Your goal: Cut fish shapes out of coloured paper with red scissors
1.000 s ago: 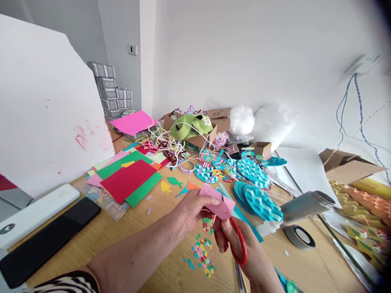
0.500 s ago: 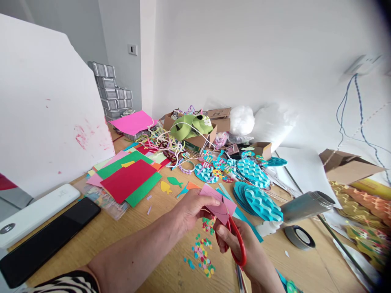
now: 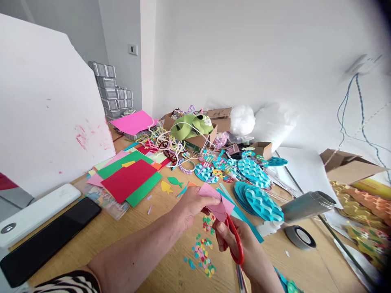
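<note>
Left hand (image 3: 191, 205) grip: thumb and fingertips pinched tight on the left edge of a small pink paper piece (image 3: 215, 198), held in the air above the wooden worktop (image 3: 137, 232). Right hand (image 3: 244, 250) grip: fingers closed through the loops of the red-handled scissors (image 3: 234, 240), blades pointing up into the paper's lower edge. Can't tell how far the blades are apart, the paper covers them.

Risks, my read:
- Left thumb sits very near the blade line. A long snip or a paper slip puts skin in the cut.
- Paper is held by one edge only, so it's floppy. It can fold between the blades and tear, or the cut wanders off the dark curve drawn on it.
- Piece is small. A fumbled re-grip drops it into the multicoloured paper confetti scatter (image 3: 203, 248) directly below.
- Right side is crowded: a stack of teal wavy paper discs (image 3: 259, 199), a silver metal flask (image 3: 305, 205) lying on its side and a grey tape roll (image 3: 301, 237) are all near. A wide wrist swing can set the flask rolling.
- Yellow paper fish cutout (image 3: 165, 187) and green paper fish cutout (image 3: 174, 181) lie loose just beyond the left hand. A forearm sweep shifts them.
</note>
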Demonstrator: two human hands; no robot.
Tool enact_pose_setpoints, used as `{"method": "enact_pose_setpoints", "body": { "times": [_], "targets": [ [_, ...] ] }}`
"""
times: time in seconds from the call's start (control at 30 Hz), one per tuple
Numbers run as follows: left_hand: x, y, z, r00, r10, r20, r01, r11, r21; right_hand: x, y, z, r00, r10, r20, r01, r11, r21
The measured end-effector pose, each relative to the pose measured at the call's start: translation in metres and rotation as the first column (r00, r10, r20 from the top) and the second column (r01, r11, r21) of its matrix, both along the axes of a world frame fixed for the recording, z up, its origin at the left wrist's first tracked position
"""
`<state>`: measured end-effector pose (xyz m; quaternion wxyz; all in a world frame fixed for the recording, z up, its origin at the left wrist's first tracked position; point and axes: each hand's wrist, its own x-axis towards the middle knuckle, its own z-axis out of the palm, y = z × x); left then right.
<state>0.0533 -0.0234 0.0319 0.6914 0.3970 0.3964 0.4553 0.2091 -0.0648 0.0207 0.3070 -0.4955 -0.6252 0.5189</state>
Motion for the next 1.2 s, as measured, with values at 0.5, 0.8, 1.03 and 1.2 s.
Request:
{"method": "enact_pose_setpoints", "body": {
  "times": [0.5,0.8,1.03,1.2],
  "targets": [
    [0.0006,-0.0007,-0.0007,0.995,-0.030,0.094,0.029,1.000,0.011,-0.0026,-0.0014,0.0033,0.996,0.033,-0.078,-0.032,0.999,0.020],
    [0.0017,-0.0010,-0.0001,0.997,-0.014,0.074,0.015,1.000,-0.002,-0.0028,-0.0030,0.0044,0.999,0.019,-0.047,-0.018,1.000,0.021],
    [0.0023,-0.0016,0.0016,0.997,0.002,0.080,-0.001,1.000,-0.010,-0.0052,-0.0034,0.0068,1.000,-0.016,-0.003,0.016,0.999,0.033],
    [0.0025,-0.0012,0.0010,0.998,0.003,0.068,-0.002,1.000,-0.006,-0.0052,-0.0037,0.0063,0.998,-0.061,0.019,0.061,0.998,0.008]
  ]
}}
